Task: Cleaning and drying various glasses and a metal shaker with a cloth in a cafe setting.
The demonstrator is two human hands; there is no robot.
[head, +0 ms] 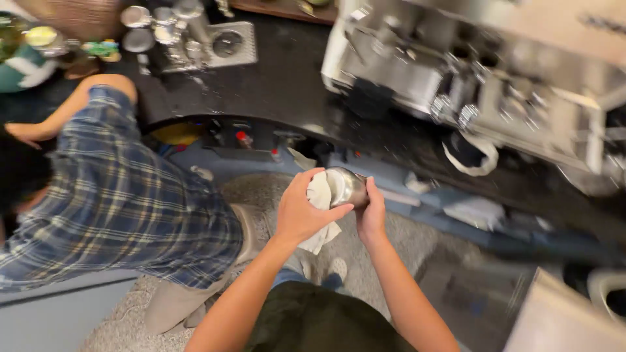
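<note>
My right hand (372, 212) grips a small shiny steel pitcher (349, 186) from its right side, holding it in front of me above the floor. My left hand (301, 210) presses a white cloth (321, 195) into and over the pitcher's left side; the cloth's loose end hangs down below my palm. Both forearms reach up from the bottom of the view. The inside of the pitcher is mostly hidden by the cloth.
A person in a blue plaid shirt (124, 195) bends over at the left, close to my left arm. A black curved counter (287, 85) holds a steel espresso machine (469, 78), metal tools (189, 32) and a crumpled cloth (473, 156). Grey speckled floor (391, 248) lies below.
</note>
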